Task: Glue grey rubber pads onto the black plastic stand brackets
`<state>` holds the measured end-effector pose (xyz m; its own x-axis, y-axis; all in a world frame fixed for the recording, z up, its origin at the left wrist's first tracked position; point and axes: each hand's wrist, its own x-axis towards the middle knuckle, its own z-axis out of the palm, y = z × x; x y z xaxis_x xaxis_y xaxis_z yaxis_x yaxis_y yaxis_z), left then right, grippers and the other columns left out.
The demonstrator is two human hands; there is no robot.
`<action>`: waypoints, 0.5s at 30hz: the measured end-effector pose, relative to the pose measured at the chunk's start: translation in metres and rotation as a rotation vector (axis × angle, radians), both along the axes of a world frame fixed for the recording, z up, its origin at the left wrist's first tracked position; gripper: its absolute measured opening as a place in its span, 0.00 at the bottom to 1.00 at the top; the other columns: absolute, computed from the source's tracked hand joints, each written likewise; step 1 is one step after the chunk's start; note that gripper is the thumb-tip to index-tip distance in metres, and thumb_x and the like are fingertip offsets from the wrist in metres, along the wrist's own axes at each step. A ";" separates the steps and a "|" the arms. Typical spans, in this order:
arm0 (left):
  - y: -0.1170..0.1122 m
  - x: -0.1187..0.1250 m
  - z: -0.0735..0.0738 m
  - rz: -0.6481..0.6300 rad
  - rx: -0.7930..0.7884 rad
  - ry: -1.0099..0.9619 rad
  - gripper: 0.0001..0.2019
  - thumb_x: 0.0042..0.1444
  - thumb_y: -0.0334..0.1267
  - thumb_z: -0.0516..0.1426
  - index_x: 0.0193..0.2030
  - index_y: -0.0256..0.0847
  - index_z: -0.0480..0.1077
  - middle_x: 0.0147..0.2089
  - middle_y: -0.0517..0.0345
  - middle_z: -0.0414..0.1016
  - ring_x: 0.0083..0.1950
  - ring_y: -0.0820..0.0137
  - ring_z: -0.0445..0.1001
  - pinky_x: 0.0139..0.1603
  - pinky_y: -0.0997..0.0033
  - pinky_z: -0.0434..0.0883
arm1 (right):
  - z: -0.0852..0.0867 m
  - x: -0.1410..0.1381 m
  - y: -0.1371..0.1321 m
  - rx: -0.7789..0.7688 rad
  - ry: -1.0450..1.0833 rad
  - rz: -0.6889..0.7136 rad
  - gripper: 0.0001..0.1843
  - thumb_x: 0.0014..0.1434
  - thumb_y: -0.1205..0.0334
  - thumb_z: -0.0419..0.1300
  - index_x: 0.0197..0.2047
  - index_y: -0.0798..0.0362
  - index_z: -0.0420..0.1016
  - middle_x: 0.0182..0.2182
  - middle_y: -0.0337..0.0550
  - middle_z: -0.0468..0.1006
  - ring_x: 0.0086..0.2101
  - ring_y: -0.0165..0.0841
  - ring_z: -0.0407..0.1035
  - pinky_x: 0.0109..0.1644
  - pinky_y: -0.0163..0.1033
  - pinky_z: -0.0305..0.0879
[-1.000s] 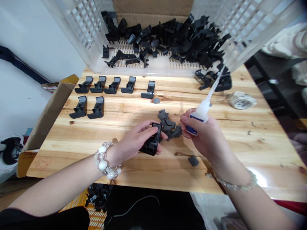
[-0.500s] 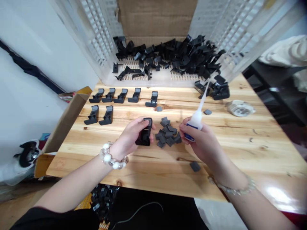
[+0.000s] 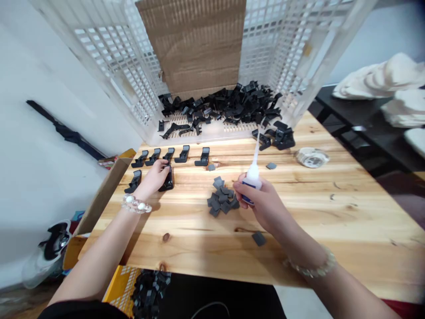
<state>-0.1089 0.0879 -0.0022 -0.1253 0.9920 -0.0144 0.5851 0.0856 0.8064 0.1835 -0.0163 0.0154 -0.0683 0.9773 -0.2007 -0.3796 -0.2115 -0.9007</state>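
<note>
My left hand has its fingers closed on the top of a black plastic clip, at the second row of clips on the wooden table. Beside it stands another black clip, and behind is a row of several like it, such as one clip. My right hand grips a white glue bottle with a blue label, its long thin nozzle pointing up and away. Left of the bottle lies a pile of small grey pads. Single pads lie apart, one grey pad nearer me.
A white plastic crate with many black clips inside stands at the back. Several loose clips and a roll of clear tape lie to the right. Below the front edge, a yellow basket holds dark parts.
My left hand has carried the black clip leftward from the middle to the second row. My right hand still holds the glue bottle, and the view has tilted up.
</note>
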 end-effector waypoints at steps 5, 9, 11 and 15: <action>-0.003 0.008 0.007 -0.108 0.204 0.339 0.21 0.57 0.34 0.53 0.57 0.32 0.60 0.60 0.34 0.64 0.64 0.50 0.61 0.67 0.45 0.54 | 0.003 -0.001 -0.002 -0.004 0.021 0.004 0.15 0.48 0.58 0.69 0.31 0.53 0.67 0.20 0.34 0.68 0.23 0.26 0.60 0.22 0.31 0.54; -0.014 0.047 0.008 -0.314 0.290 0.485 0.21 0.58 0.37 0.54 0.58 0.34 0.61 0.61 0.37 0.63 0.65 0.52 0.60 0.68 0.49 0.55 | 0.004 0.001 0.000 0.014 0.004 -0.006 0.14 0.48 0.58 0.68 0.31 0.53 0.67 0.20 0.33 0.67 0.22 0.26 0.60 0.23 0.32 0.55; -0.013 0.072 0.005 -0.421 0.309 0.522 0.19 0.59 0.38 0.54 0.57 0.36 0.63 0.59 0.42 0.67 0.63 0.56 0.63 0.66 0.55 0.59 | 0.003 0.002 0.002 0.033 -0.024 -0.016 0.13 0.49 0.58 0.67 0.31 0.53 0.66 0.20 0.33 0.67 0.21 0.26 0.59 0.23 0.33 0.55; 0.018 0.117 0.003 -0.450 0.345 0.567 0.11 0.61 0.38 0.52 0.48 0.37 0.68 0.50 0.44 0.73 0.56 0.59 0.69 0.60 0.60 0.64 | 0.001 0.002 0.007 0.036 -0.066 -0.067 0.12 0.48 0.59 0.66 0.29 0.53 0.65 0.19 0.33 0.67 0.20 0.25 0.58 0.23 0.33 0.53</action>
<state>0.0081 0.1055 0.0007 0.3921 0.8857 0.2486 0.8325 -0.4566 0.3137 0.1860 -0.0095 0.0163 0.0094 0.9859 -0.1670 -0.3313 -0.1545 -0.9308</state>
